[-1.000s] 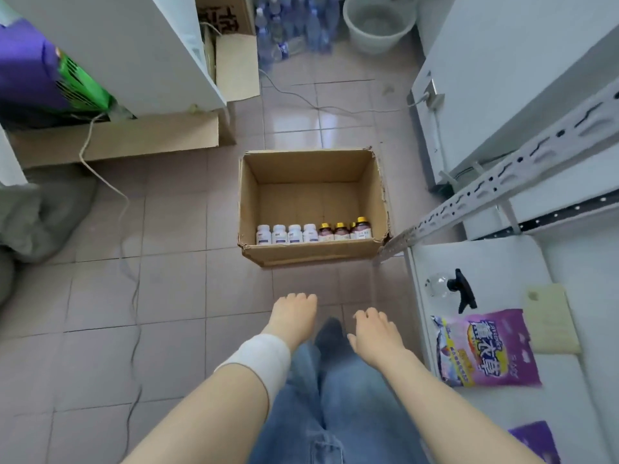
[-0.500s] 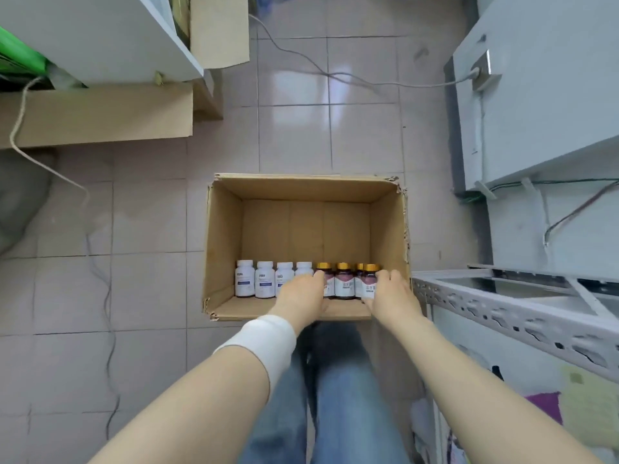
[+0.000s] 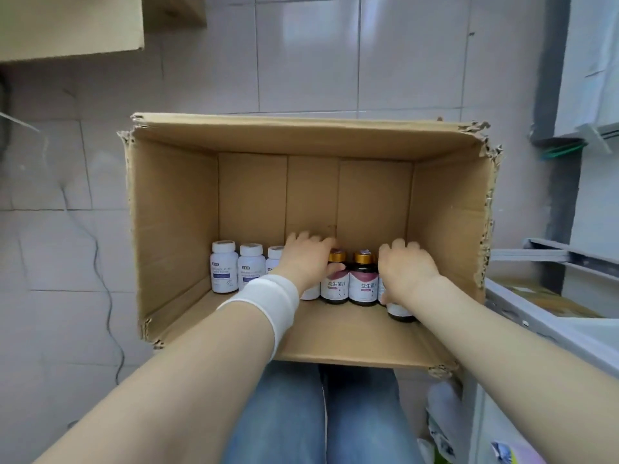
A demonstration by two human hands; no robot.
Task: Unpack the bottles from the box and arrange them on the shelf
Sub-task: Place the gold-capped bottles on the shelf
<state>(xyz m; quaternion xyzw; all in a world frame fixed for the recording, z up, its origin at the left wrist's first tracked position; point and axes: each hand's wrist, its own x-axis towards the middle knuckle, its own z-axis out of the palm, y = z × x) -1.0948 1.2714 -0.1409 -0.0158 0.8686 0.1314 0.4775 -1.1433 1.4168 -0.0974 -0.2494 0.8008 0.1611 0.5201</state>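
Fingers (image 3: 301,238) on both my hands are bent over bottles down in the cardboard box (image 3: 174,212), which sits open on the tiled floor (image 3: 67,256) in front of my blue jeans (image 3: 284,413). Far to the left a thin cable (image 3: 107,296) snakes over the tiles. Inside the box all the bottles I can see stand in one row along the wall nearest me. First come three white bottles (image 3: 251,271) with white caps, standing up side by side. The third one is partly hidden by my left hand (image 3: 306,259). That hand has a white band (image 3: 264,301) round its wrist. It is curled over the top of one more white bottle (image 3: 310,292) and holds it, with my thumb next to the first brown one. Only the low part of this bottle peeks out. Just to the right stand two brown bottles (image 3: 363,279) with gold caps and pink and white labels, touching each other. Next my right hand (image 3: 407,269) wraps round another brown bottle (image 3: 400,311), thumb low on its left side. This bottle looks a bit out of line with the row, nearer to me. Past the box's torn right wall is the grey metal shelf (image 3: 542,324).
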